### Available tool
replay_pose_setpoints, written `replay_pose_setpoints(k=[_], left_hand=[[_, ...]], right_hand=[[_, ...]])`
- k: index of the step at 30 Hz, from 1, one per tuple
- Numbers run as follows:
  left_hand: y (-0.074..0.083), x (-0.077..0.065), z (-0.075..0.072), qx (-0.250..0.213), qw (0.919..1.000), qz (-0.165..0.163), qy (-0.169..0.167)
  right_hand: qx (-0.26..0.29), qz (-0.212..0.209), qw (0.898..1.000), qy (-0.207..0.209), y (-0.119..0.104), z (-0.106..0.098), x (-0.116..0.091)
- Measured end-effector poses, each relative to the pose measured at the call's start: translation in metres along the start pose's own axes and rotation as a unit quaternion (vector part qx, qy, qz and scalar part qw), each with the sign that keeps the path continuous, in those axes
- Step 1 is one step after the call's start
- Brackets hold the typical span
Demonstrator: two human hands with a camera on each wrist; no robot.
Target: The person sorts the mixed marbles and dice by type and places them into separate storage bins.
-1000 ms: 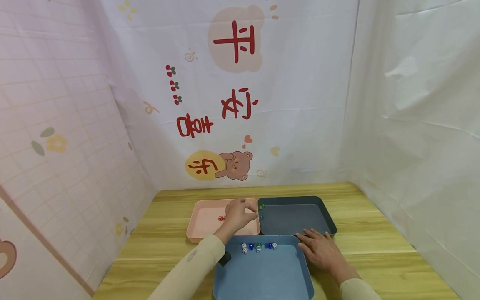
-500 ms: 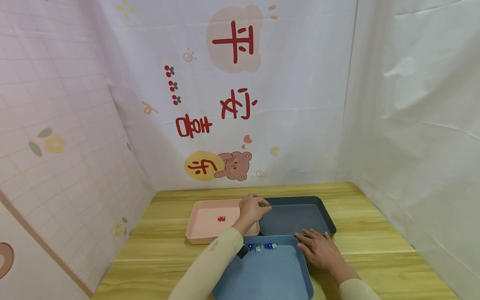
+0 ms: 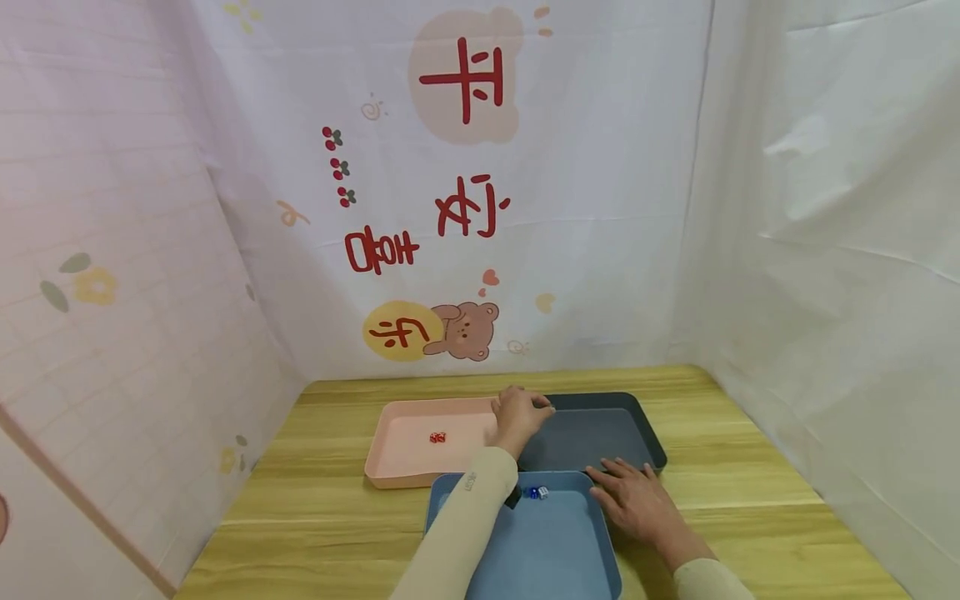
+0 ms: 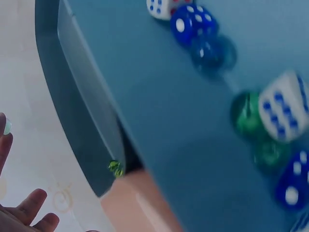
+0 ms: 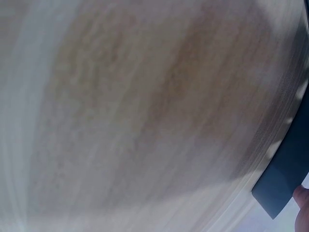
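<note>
My left hand (image 3: 522, 415) is over the left part of the dark tray (image 3: 651, 425), beside the pink tray (image 3: 378, 446). In the left wrist view, its fingertips pinch a small, translucent pale-green bead (image 4: 7, 127), partly hidden by a finger. Shiny green pieces (image 4: 115, 168) lie in the dark tray. The blue tray (image 3: 611, 550) holds white dice (image 4: 284, 108), blue dice (image 4: 192, 23), a clear blue ball (image 4: 212, 53) and green balls (image 4: 247, 113). Spread fingers of my right hand (image 3: 639, 507) rest where the blue and dark trays meet.
Red dice (image 3: 438, 437) lie in the pink tray. All three trays stand close together on a wood-grain table (image 3: 300, 508). A printed white curtain (image 3: 600, 208) hangs behind the table and along both sides.
My left hand has moved right, from over the pink tray's right side to over the dark tray. Its forearm now covers some dice. The right hand stays at the tray corner.
</note>
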State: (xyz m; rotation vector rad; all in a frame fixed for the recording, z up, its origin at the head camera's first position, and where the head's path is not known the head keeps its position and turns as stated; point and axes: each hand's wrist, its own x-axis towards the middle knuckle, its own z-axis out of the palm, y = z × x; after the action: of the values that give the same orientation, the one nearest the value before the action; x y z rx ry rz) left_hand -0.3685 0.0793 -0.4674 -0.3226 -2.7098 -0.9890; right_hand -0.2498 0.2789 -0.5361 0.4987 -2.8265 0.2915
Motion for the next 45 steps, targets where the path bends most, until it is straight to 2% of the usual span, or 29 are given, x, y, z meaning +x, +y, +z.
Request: replay_pose_setpoints(k=[8, 12, 16, 19, 26, 33, 41, 45], left_hand=[[0.001, -0.004, 0.017, 0.050, 0.9986, 0.013, -0.007], [0.000, -0.005, 0.022, 0.063, 0.9979, 0.019, -0.005], [0.000, -0.005, 0.024, 0.069, 0.9973, 0.020, -0.016], [0.000, -0.004, 0.021, 0.071, 0.9970, 0.018, -0.025], [-0.003, -0.001, 0.011, 0.076, 0.9968, 0.024, -0.011], [-0.007, 0.003, -0.006, 0.066, 0.9974, 0.027, -0.014], [-0.023, 0.008, -0.024, 0.059, 0.9973, 0.028, -0.033], [-0.031, 0.011, -0.033, 0.058, 0.9972, 0.037, -0.029]], right_hand=[[0.003, 0.001, 1.000, -0.006, -0.001, 0.000, 0.000], [0.003, 0.001, 1.000, -0.009, -0.001, -0.001, 0.001], [0.000, -0.003, 1.000, -0.007, 0.001, 0.000, 0.000], [0.002, -0.009, 1.000, 0.001, 0.001, 0.000, 0.000], [-0.001, -0.012, 1.000, 0.008, 0.000, -0.001, -0.001], [-0.002, -0.009, 1.000, 0.006, -0.001, -0.002, 0.000], [-0.001, -0.006, 1.000, -0.006, 0.000, -0.002, -0.001], [0.002, -0.009, 1.000, 0.000, 0.000, -0.003, -0.001]])
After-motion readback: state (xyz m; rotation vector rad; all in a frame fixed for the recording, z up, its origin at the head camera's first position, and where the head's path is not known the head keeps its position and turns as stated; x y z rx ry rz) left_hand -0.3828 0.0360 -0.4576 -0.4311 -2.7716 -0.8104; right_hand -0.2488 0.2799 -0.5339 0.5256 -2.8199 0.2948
